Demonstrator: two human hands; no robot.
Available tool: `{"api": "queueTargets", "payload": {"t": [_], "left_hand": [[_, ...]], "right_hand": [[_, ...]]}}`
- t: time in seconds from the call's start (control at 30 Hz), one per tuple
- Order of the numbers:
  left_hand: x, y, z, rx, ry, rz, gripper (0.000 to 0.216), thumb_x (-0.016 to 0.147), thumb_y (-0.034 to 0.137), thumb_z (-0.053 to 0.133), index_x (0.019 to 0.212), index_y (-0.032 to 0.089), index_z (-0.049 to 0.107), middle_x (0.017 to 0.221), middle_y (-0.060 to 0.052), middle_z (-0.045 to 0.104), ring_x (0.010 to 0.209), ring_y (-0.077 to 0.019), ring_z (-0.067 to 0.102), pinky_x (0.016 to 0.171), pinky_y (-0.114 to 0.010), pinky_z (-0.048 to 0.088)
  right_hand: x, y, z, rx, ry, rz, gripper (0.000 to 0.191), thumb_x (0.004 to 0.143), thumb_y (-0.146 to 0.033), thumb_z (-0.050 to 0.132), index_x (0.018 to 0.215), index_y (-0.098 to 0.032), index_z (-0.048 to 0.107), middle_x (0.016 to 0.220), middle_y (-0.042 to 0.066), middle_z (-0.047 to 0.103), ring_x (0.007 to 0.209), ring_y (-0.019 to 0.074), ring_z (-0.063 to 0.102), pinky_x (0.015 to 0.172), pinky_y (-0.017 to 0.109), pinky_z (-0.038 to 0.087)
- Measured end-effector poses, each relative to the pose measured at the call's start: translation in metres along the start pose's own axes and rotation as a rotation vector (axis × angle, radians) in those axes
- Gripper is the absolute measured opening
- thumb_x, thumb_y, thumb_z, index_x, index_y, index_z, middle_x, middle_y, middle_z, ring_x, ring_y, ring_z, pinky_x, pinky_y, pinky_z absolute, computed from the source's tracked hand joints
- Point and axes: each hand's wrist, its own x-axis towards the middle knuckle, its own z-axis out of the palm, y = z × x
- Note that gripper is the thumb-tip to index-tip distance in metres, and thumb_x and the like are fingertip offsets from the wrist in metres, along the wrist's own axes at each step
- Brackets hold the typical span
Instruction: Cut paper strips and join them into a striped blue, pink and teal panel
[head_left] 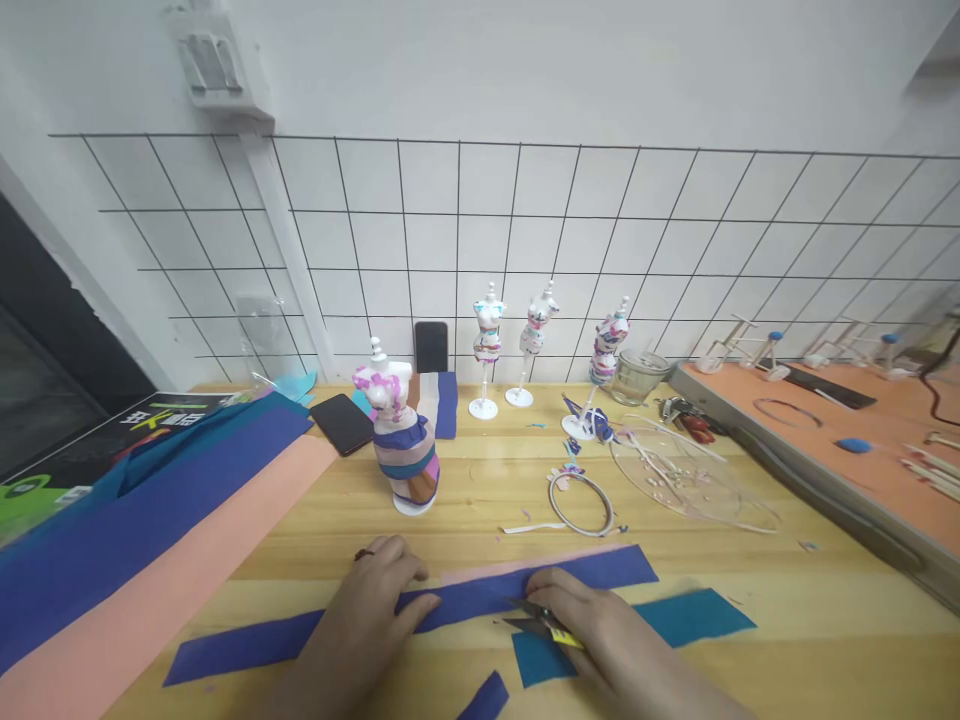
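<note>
A long purple strip [476, 598], cloth or crepe paper, lies slantwise across the wooden table in front of me. My left hand [371, 610] rests on it, thumb stretched out along the strip and apart from the fingers. Thread snips [546, 625] with yellow on the handle are held in my right hand [600, 620]; their blades point left at the strip's lower edge, slightly parted. The fingers of that hand touch the purple strip. Beneath it lies a teal strip [697, 615], and a pink edge shows behind. A small purple piece [486, 697] lies at the front edge.
A mini dress form [405, 450] wrapped in coloured bands stands behind my hands. Smaller forms [488, 335] line the wall. Large purple and peach sheets [172, 540] cover the left. Two phones, a wire ring [581, 504], scraps, a glass jar [639, 377] and an orange-topped board [832, 430] surround them.
</note>
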Motion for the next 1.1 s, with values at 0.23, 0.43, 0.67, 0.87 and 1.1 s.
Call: {"api": "queueTargets", "payload": {"t": [0.23,0.43,0.67,0.87,1.1], "left_hand": [[0.0027,0.004,0.0026,-0.032,-0.012,-0.011,0.008,0.082,0.018,0.056,0.081,0.02,0.063,0.092,-0.003,0.06,0.095,-0.0217,0.053,0.083,-0.036,0.039],[0.0033,0.0065,0.0039,-0.037,-0.025,-0.036,0.01,0.081,0.014,0.054,0.078,0.02,0.062,0.09,-0.003,0.061,0.095,-0.0216,0.054,0.083,-0.036,0.039],[0.0074,0.0024,0.0064,-0.04,-0.019,-0.026,0.01,0.081,0.016,0.053,0.079,0.019,0.062,0.088,-0.003,0.06,0.093,-0.0225,0.054,0.082,-0.037,0.038],[0.0087,0.0034,0.0058,-0.041,-0.016,-0.013,0.013,0.082,0.018,0.05,0.075,0.02,0.06,0.087,-0.003,0.061,0.092,-0.0222,0.054,0.081,-0.036,0.039],[0.0077,0.0062,0.0036,-0.048,-0.026,-0.026,0.015,0.082,0.018,0.048,0.073,0.02,0.06,0.086,-0.003,0.061,0.09,-0.0218,0.055,0.081,-0.036,0.039]], "right_hand": [[0.001,0.0004,0.002,0.002,0.019,0.0,0.054,0.062,0.003,0.041,0.107,-0.019,0.061,0.11,0.007,0.062,0.098,0.0181,0.062,0.086,0.026,0.048],[0.0008,-0.0017,0.0022,-0.009,0.023,0.003,0.052,0.063,0.002,0.041,0.106,-0.018,0.062,0.11,0.007,0.063,0.097,0.0185,0.062,0.084,0.026,0.048],[-0.0013,-0.0008,0.0056,0.017,0.051,0.011,0.053,0.062,0.002,0.04,0.105,-0.021,0.061,0.112,0.005,0.062,0.094,0.0157,0.062,0.083,0.023,0.047],[-0.0012,-0.003,0.0031,-0.013,0.031,0.027,0.055,0.062,0.001,0.04,0.107,-0.021,0.061,0.111,0.005,0.061,0.095,0.016,0.061,0.084,0.023,0.047],[-0.0016,-0.0016,0.0034,-0.029,0.02,0.027,0.055,0.06,0.001,0.041,0.107,-0.02,0.061,0.113,0.006,0.061,0.096,0.0174,0.062,0.084,0.025,0.048]]}}
